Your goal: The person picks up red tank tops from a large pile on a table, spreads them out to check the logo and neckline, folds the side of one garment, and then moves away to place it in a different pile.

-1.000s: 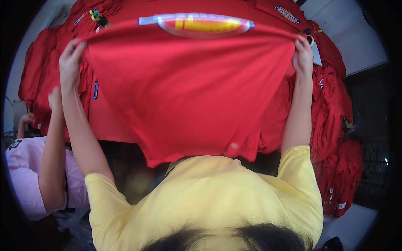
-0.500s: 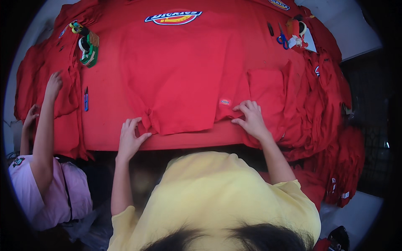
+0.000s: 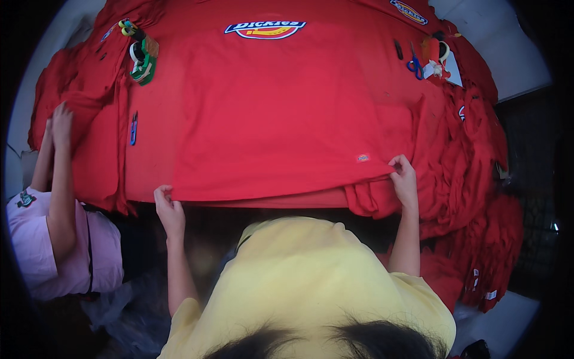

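A red T-shirt (image 3: 275, 113) lies spread in front of me, a printed logo (image 3: 266, 30) on its far part and a small label (image 3: 363, 158) near its hem. My left hand (image 3: 170, 209) pinches the hem's left corner. At the right corner, my right hand (image 3: 403, 181) is closed on the hem too. Between the two hands the hem is drawn out wide, running slightly upward to the right. Both hands are at the near edge of the red-covered table (image 3: 152, 167).
Thread snips (image 3: 133, 128) and a green tape dispenser (image 3: 143, 66) lie to the left. Blue scissors (image 3: 415, 67) and a tape roll (image 3: 443, 52) are at the far right. Heaped red garments (image 3: 454, 155) cover the right side. A co-worker in pink (image 3: 60, 245) handles red cloth at left.
My hands have moved apart, and the bunched hem between them is now pulled out wide and flatter. The co-worker's hands have come together on red cloth.
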A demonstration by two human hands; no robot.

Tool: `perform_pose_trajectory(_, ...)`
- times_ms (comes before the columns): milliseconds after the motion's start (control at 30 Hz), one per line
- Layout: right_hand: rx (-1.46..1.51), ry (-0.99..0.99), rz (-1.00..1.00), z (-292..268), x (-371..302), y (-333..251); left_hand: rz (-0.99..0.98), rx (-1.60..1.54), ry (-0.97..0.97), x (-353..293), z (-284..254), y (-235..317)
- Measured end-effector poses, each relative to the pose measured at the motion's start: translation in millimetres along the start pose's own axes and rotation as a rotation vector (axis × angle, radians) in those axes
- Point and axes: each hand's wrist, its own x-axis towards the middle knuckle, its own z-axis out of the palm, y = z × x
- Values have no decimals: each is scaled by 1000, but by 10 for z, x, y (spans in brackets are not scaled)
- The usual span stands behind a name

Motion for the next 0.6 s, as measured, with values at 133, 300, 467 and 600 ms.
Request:
perform_pose_trajectory(133, -160, -177, -334, -65, 9, -18, 103, 171, -117, -52, -39, 59)
perform_pose_trajectory(300, -203, 168, -115, -490, 13, -128, 61, 47, -64, 24, -406, 259)
perform_pose_trajectory(467, 153, -125, -198, -687, -58, -243, 2, -101, -416, 119, -854, 554)
perform_pose_trajectory(600, 229, -406, -109, -893, -77, -416, -271, -209, -537, 289, -1177, 778)
